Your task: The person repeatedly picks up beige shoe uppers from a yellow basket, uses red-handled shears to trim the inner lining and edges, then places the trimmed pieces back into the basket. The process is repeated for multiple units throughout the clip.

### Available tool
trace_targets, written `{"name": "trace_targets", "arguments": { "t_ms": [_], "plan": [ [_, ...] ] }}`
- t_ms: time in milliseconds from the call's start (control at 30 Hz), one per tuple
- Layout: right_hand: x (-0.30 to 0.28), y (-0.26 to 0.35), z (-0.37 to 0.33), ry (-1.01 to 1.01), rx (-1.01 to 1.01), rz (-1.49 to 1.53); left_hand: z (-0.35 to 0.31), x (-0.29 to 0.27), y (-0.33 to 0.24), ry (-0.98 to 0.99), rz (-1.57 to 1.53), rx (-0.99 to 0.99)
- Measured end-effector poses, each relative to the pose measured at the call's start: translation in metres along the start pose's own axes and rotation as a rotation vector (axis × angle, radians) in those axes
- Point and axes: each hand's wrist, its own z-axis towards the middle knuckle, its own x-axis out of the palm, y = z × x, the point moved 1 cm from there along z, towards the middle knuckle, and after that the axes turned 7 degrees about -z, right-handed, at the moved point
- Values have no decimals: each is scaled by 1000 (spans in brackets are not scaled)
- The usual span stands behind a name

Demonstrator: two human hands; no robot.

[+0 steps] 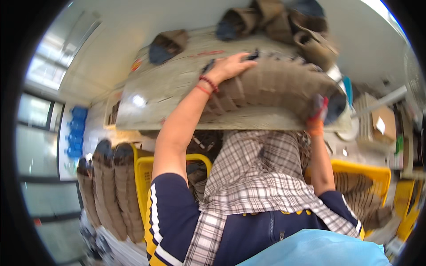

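A long, curved stack of nested brown fabric pieces [277, 84] lies across the table in front of me; a dark blue-grey end shows at its right. My left hand [230, 68], bare with red bracelets at the wrist, rests on the stack's far upper side toward its left part, fingers stretched out. At the stack's right end is my right hand [317, 114], in a grey and red glove with an orange cuff. It is smeared by motion, so its grip does not show.
More brown pieces with blue-grey ends [266, 20] lie along the worktable's [151, 99] far edge, one single piece [167, 45] at far left. Yellow crates [143, 177] stand on both sides of me. Tall brown stacks [126, 190] stand left; a cardboard box [382, 124] sits right.
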Motion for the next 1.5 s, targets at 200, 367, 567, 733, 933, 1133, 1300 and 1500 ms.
{"name": "trace_targets", "arguments": {
  "t_ms": [200, 367, 567, 733, 933, 1133, 1300, 1500],
  "plan": [
    [72, 153, -128, -66, -332, -317, -32, -181, 87, -564, -1221, -153],
    [17, 148, -154, -257, -208, -433, 26, -161, 220, -761, -2085, -136],
    [13, 167, -178, -345, -163, -641, 101, -120, 245, -539, -2182, -59],
    [8, 159, -178, -278, -71, -593, 99, -125, 288, -628, -1835, -129],
    [35, 168, -190, -293, -104, -669, 22, -154, 267, -982, -1185, -539],
    [93, 197, -208, -223, -131, -643, -132, -235, 149, -1201, -328, -180],
    [180, 221, -231, 55, -23, -628, -244, -225, -8, -945, -164, 352],
    [230, 225, -277, 583, 176, -505, -284, -93, -73, -152, -218, 550]
  ]
}}
